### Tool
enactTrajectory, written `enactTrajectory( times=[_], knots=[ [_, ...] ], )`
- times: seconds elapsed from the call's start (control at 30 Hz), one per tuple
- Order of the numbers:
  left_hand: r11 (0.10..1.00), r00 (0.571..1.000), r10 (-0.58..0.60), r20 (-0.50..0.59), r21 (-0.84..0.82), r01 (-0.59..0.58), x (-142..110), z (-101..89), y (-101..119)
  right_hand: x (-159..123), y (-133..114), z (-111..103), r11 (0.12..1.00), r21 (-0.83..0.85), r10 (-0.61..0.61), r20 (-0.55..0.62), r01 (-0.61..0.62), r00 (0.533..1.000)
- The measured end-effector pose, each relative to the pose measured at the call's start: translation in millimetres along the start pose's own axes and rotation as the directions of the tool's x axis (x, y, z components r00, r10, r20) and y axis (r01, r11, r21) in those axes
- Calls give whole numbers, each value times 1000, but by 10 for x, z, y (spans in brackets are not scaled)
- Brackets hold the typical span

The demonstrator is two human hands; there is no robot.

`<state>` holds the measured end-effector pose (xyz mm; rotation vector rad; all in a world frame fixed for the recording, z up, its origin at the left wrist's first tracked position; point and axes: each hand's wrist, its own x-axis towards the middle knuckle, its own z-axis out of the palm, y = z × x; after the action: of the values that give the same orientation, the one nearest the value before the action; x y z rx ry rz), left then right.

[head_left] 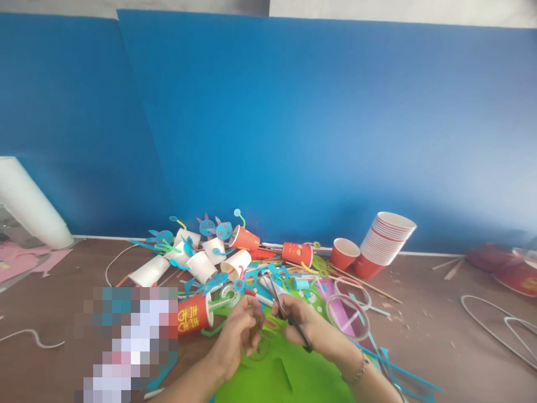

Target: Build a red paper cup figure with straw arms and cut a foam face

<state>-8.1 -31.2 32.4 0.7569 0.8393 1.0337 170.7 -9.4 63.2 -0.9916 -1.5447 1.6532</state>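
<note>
My right hand [306, 319] is closed around a pair of black-handled scissors [298, 331], their blades pointing up and away from me. Close by on the left, my left hand [243, 327] has its fingers curled in and thumb near the fingertips; what it holds, if anything, I cannot make out. Beneath both hands lies a bright green sheet [268, 380] with drawn outlines on it. Blue paper scraps [274, 274] are scattered just beyond the fingers. A red paper cup [191, 320] with yellow characters and green straws lies on its side left of my left hand.
White cups [201, 267] with blue animal-face cutouts and straws lie at the back left. A stack of paper cups [386, 240] leans at the back right beside a single red cup [344, 253]. Tape rolls [348, 316] sit right of my right hand. A blue panel [293, 123] stands behind.
</note>
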Motion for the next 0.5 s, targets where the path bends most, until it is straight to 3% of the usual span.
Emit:
enactTrajectory(
  times=[0.1,0.13,0.27,0.37,0.5],
  knots=[
    [978,1000,-20,-18,206,23,14,13,-17,0,21,-12,997,2,71,127,-72,989],
    [967,999,-18,-32,252,25,23,15,-27,9,34,-10,998,5,67,110,-68,992],
    [955,998,-40,-38,291,49,73,-6,-87,67,83,9,998,40,-37,-85,40,996],
    [951,998,-69,-4,301,67,89,-26,-117,97,113,42,997,40,-62,-163,69,985],
    [963,999,-8,-49,268,21,60,-23,-41,108,148,108,993,23,-103,-299,115,949]
  ],
)
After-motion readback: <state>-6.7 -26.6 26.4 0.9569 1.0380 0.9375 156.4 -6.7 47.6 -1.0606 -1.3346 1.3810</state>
